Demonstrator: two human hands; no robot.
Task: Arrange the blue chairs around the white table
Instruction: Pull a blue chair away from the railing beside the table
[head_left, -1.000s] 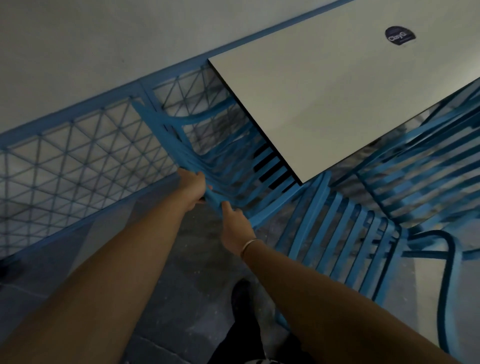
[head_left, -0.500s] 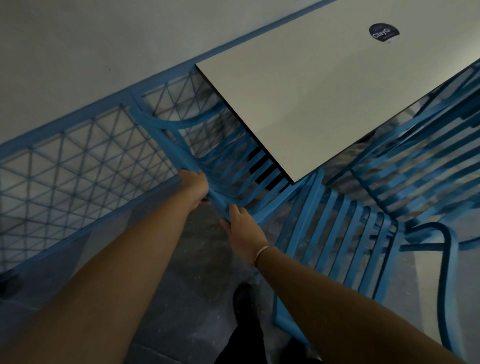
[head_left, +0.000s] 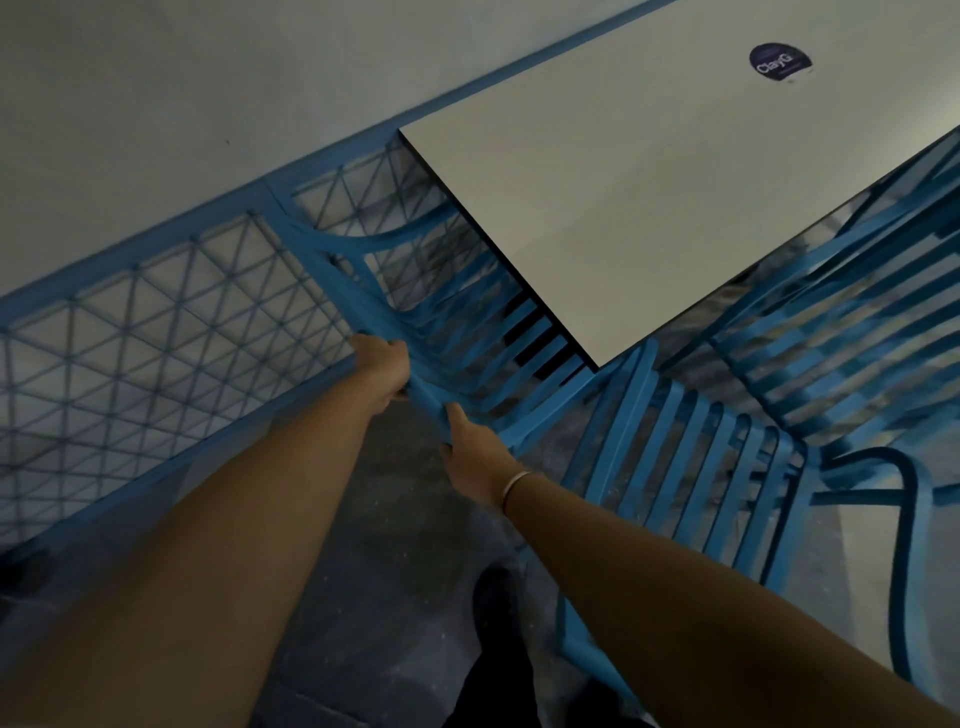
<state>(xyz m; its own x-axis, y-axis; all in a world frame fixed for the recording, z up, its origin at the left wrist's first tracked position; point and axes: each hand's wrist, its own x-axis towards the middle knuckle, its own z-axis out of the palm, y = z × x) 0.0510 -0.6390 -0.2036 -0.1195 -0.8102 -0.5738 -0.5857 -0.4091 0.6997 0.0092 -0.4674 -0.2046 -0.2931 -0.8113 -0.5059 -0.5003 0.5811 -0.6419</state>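
A white table (head_left: 649, 197) fills the upper right, its near corner pointing down at me. A blue slatted chair (head_left: 457, 332) stands at the table's left end, with its seat partly under the tabletop. My left hand (head_left: 382, 364) grips the top rail of its backrest. Lower on the same rail my right hand (head_left: 475, 457), with a thin bracelet at the wrist, holds on too. A second blue chair (head_left: 691, 467) stands to the right, close to the table's corner. More blue slatted seating (head_left: 852, 322) lies along the table's right side.
A blue metal mesh fence (head_left: 156, 343) runs along the grey wall on the left, close behind the held chair. A round dark sticker (head_left: 780, 61) sits on the tabletop. My dark shoe (head_left: 496, 603) stands on the grey floor between my arms.
The held chair has slid further in toward the table's end, and my right hand has shifted a little along its backrest. The view has shifted slightly.
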